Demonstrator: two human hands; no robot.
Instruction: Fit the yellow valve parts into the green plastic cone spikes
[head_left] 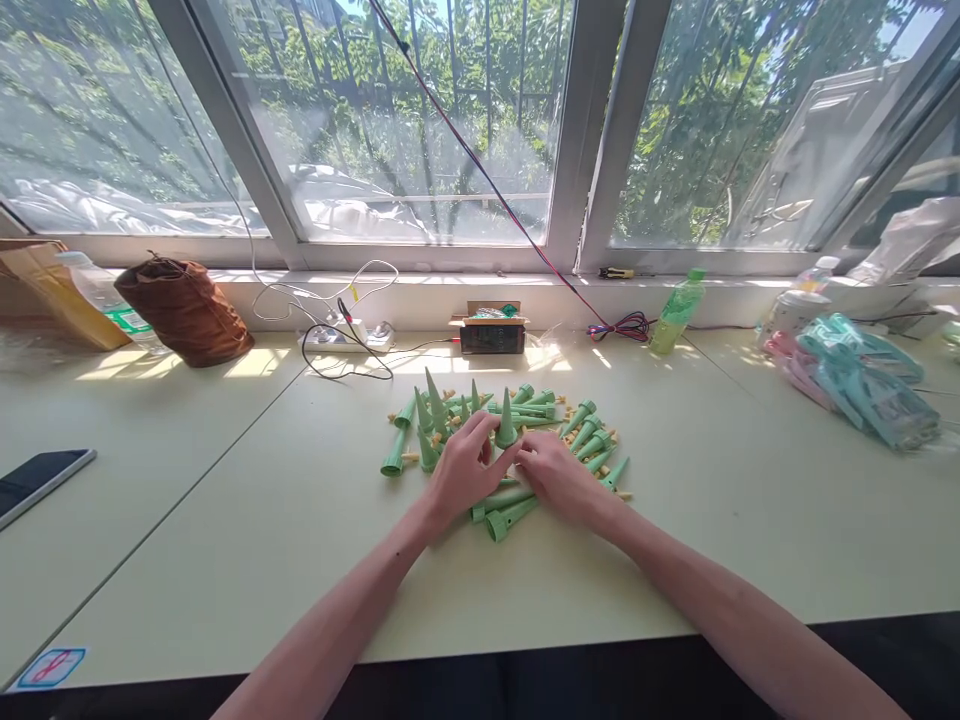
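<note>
My left hand [466, 465] grips a green plastic watering spike [506, 418] near its base, its pointed tip up. Close against that base, my right hand [555, 468] has its fingers pinched together. What those fingers hold is mostly hidden, though a bit of tan shows beside them. Around and under both hands lies a heap of similar green spikes [589, 440], many with small tan pegs sticking out of their sides. Several spikes [433, 405] at the left of the heap stand with tips up. Two more spikes [510, 518] lie just in front of my hands.
Behind the heap stands a small black box [493, 338] with an open carton. A power strip [349, 336] with cables, a brown leather pouch [187, 310] and a phone [41, 482] are to the left. At right are a green bottle [677, 312] and plastic packages [862, 380].
</note>
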